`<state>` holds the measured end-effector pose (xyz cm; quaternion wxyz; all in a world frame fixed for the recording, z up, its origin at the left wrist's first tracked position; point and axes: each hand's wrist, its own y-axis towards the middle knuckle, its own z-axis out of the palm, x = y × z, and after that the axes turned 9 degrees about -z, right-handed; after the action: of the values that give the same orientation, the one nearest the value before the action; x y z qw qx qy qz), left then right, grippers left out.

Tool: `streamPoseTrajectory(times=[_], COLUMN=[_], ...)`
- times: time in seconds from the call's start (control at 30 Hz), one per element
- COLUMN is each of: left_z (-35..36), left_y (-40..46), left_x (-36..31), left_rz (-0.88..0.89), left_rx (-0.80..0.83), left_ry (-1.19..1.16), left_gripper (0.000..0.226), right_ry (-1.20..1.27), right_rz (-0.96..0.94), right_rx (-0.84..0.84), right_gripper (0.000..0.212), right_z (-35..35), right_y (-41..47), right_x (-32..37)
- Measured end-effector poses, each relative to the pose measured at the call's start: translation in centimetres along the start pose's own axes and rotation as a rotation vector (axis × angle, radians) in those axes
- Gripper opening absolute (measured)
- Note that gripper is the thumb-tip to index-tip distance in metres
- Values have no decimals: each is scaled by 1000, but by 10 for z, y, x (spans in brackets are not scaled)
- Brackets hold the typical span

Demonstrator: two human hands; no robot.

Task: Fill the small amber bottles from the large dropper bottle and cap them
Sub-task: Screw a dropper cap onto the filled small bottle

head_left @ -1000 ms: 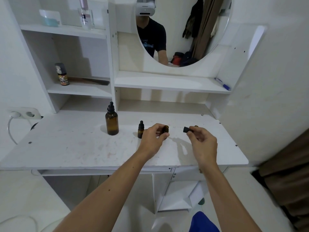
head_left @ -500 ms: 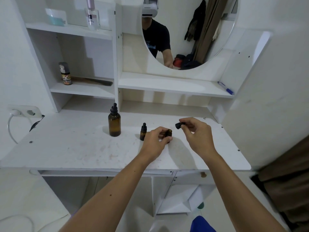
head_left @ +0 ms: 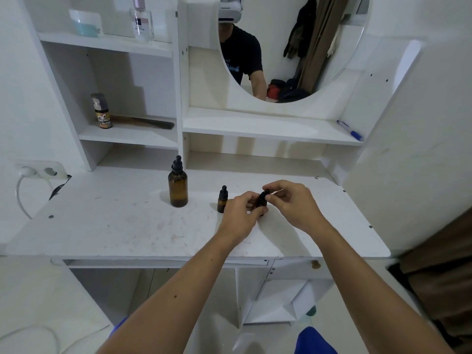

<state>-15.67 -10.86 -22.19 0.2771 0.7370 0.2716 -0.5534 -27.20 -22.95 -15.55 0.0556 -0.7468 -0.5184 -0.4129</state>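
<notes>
A large amber dropper bottle (head_left: 178, 186) with a black dropper top stands upright on the white desk (head_left: 122, 226). To its right stands a small amber bottle (head_left: 222, 200) with its black cap on. My left hand (head_left: 241, 215) grips a second small amber bottle (head_left: 261, 203) standing on the desk. My right hand (head_left: 293, 203) pinches a black dropper cap (head_left: 264, 194) that sits on that bottle's neck. Fingers hide most of the held bottle.
Shelves rise behind the desk with a small spray bottle (head_left: 101, 112), a comb (head_left: 150, 123), a perfume bottle (head_left: 141, 19) and a blue pen (head_left: 350, 130). A round mirror (head_left: 293, 47) hangs above. A wall socket (head_left: 40, 170) with a cable is at left.
My right hand brought the black cap leftward and down onto the small bottle held in my left hand. The other two bottles stayed put.
</notes>
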Motion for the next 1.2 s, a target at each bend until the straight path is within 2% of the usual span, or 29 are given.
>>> streamPoseTrajectory(times=[0.17,0.4,0.5,0.6,0.73,1.0,1.2], left_z=[-1,-1,-2,-2,-2,-2,-2], left_y=[0,-2,-2,-2,-1,-2,0], left_x=[0,-2,-2,-2,-2,-3,-1], left_rz=[-9,3,4,1,13,22,23], left_rx=[9,7,8,8,14,9,10], left_ry=[-12,2,2,7,11,23,29], left_gripper=[20,20,19,18,21,20,22], right_ry=[19,12,22,63,80,112,81], right_rz=[11,-64,-36,-40,-88,-26,-27], right_rx=[-67,-33,-74,-93,-24,-71,-60], right_gripper=[14,26,19,27,36,34,20], right_z=[8,6,9,10,10,14,14], right_y=[0,-6,-2,-3,-5,-1,1], right_x=[-4,-9,-9,-11,-12,-14,-13])
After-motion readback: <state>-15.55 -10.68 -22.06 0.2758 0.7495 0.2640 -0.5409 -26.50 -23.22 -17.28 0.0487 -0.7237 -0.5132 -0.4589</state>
